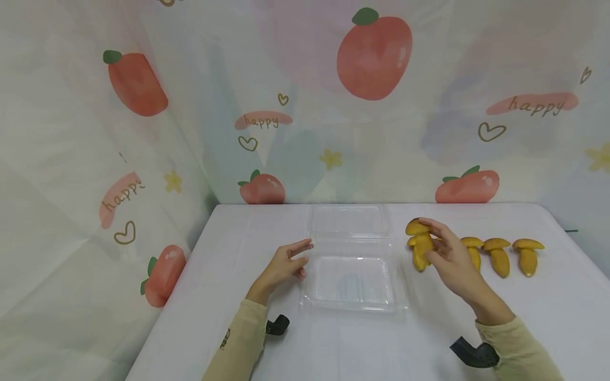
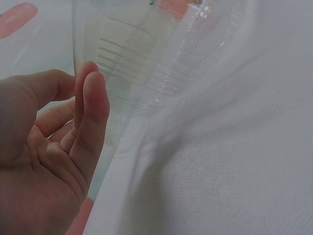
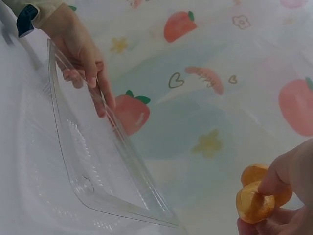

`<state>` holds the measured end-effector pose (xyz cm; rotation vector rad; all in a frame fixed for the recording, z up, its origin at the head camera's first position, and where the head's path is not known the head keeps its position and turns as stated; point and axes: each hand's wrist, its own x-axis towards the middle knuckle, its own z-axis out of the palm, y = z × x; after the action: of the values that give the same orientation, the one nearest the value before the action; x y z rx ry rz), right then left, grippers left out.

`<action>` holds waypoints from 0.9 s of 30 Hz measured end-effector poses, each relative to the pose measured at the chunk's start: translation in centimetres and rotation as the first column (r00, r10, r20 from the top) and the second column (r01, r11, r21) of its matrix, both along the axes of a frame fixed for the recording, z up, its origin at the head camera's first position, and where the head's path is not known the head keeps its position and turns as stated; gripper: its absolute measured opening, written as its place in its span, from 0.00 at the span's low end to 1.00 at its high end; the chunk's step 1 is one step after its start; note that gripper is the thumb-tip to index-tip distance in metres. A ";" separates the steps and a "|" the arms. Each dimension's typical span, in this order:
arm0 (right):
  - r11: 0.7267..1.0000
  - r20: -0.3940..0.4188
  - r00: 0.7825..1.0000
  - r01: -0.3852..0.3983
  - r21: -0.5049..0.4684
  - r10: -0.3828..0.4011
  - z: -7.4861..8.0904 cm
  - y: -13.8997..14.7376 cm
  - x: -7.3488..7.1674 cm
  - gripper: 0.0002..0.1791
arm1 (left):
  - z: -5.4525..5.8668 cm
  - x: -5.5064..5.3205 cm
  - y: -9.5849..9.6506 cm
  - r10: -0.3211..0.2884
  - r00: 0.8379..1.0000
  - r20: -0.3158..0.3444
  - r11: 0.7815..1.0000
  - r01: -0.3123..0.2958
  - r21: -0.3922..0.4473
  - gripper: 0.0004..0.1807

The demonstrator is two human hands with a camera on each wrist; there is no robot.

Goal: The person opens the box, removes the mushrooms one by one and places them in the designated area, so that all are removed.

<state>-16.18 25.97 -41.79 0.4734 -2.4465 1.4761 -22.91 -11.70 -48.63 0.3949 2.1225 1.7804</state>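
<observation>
A clear plastic clamshell box (image 1: 350, 306) lies unfolded on the white table, its lid half (image 1: 350, 209) at the back. My left hand (image 1: 282, 267) is at its left edge, holding the rim between thumb and fingers; the left wrist view shows the clear wall (image 2: 142, 54) beside the fingertips. My right hand (image 1: 455, 262) pinches a yellow mushroom (image 1: 416, 226) to the right of the box. In the right wrist view the held mushroom (image 3: 255, 203) sits between thumb and fingers. Another yellow mushroom (image 1: 420, 259) shows just below it, partly covered.
Several more yellow mushrooms (image 1: 527, 259) stand in a row on the right of the table (image 1: 562, 317), one partly behind my right hand. A fruit-printed cloth (image 1: 305, 69) hangs behind the table and along its left side. Black straps (image 1: 474, 353) are at both wrists.
</observation>
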 end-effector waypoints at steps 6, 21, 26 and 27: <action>0.999 0.060 0.997 0.040 0.018 -0.041 0.5 1.3 0.0 0.35 | -0.1 0.1 -0.1 0.002 1.000 0.000 1.000 -0.002 0.000 0.32; 0.995 0.004 0.995 0.098 0.010 -0.098 0.7 3.7 -0.4 0.35 | -0.2 0.0 0.0 -0.009 1.000 0.005 1.000 0.009 0.004 0.32; 0.992 0.041 0.991 0.127 0.025 -0.128 0.9 4.9 -0.3 0.35 | -0.1 0.1 0.0 -0.003 1.000 0.003 1.000 0.003 0.003 0.32; 0.990 0.046 0.989 0.138 0.032 -0.140 0.9 5.2 -0.3 0.35 | -0.1 0.1 0.0 -0.001 1.000 0.004 1.000 0.001 0.002 0.32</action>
<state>-16.50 31.17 -40.86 0.2690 -2.4855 1.4130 -22.81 -11.72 -48.76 0.3930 2.1176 1.7813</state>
